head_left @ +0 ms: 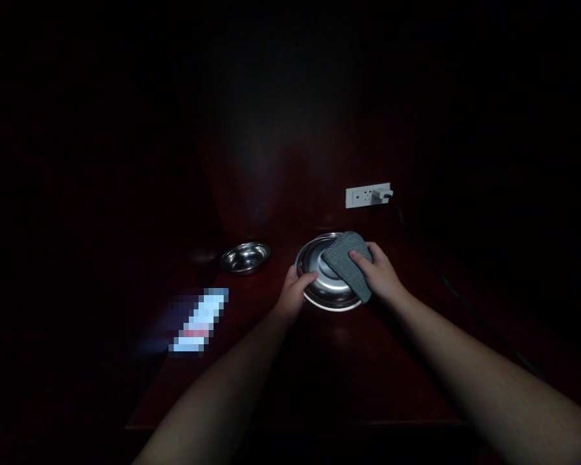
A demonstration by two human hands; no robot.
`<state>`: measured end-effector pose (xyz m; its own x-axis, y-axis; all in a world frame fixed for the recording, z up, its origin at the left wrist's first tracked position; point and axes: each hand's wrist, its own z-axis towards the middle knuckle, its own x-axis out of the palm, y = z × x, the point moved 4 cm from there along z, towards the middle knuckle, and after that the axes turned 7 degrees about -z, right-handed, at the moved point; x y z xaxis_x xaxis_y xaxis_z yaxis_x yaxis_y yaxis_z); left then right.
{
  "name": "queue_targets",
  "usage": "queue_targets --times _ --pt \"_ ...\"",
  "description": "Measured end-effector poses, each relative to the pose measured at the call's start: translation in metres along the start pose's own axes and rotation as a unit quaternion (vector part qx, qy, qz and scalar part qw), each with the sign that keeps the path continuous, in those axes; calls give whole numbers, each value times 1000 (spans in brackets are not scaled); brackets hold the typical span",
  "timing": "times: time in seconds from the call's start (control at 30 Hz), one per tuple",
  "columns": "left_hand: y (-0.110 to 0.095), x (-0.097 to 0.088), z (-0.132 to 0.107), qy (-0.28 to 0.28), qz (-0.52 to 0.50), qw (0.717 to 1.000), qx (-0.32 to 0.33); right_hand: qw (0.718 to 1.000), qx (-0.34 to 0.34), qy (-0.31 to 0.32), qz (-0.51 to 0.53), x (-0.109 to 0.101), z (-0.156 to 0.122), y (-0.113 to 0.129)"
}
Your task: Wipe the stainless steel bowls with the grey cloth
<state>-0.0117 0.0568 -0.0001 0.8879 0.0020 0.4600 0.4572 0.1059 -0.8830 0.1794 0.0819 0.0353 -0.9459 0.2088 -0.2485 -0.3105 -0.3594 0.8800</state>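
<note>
A shiny steel bowl [319,294] stands tilted on a dark red table [368,374], its inside turned toward me. My left hand [295,290] grips its left rim, thumb over the edge. My right hand [380,271] holds a grey cloth [348,261] pressed against the bowl's inside and right rim.
A second, smaller steel bowl [245,256] sits on the table to the left. A glowing blurred screen [199,321] lies near the table's left edge. On the wall behind is a white socket strip [365,195] with a plug and a dark cable running right. The room is very dark.
</note>
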Motion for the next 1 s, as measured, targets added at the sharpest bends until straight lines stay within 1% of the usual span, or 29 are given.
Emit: queue_targets --times 0.17,0.37,0.63,0.87,1.0 --pt "-1 2 1 17 -19 1000 18 1000 10 9 6 0 1 -1" --pt "0 5 -3 17 -33 999 24 1000 -7 -8 3 -2 2 -1" --pt "-1 4 -4 28 -18 998 46 1000 -13 -12 8 -2 2 0" --pt "-4 8 -6 49 -23 997 62 1000 -17 -17 12 -3 3 2" --pt "-5 9 -7 51 -22 997 58 1000 -16 -18 13 -4 3 0"
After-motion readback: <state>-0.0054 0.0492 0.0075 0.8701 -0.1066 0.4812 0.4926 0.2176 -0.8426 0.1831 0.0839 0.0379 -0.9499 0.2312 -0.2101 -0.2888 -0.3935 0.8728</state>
